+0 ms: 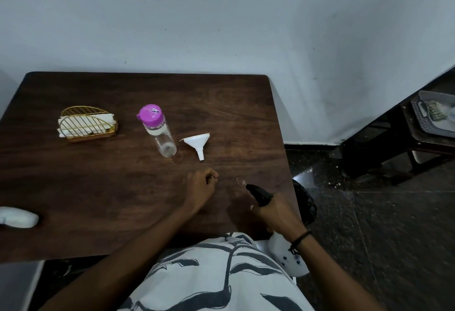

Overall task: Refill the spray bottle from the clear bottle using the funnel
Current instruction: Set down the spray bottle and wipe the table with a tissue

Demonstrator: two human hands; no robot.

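Nearest you, your right hand (278, 214) holds the one spray bottle (285, 251) by its neck, grip wrapped under the black head, body off the counter (98, 200) edge by your lap. Your left hand (200, 185) rests loosely curled on the wood, holding nothing. Beyond stand one funnel (198, 143) on its side and one clear bottle (158, 131), capped. The bottle could clip the edge if you lift carelessly.

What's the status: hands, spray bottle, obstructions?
Right hand grips spray bottle at table edge. Left hand loosely curled, empty. Clear bottle capped; funnel on its side. Nothing blocking.
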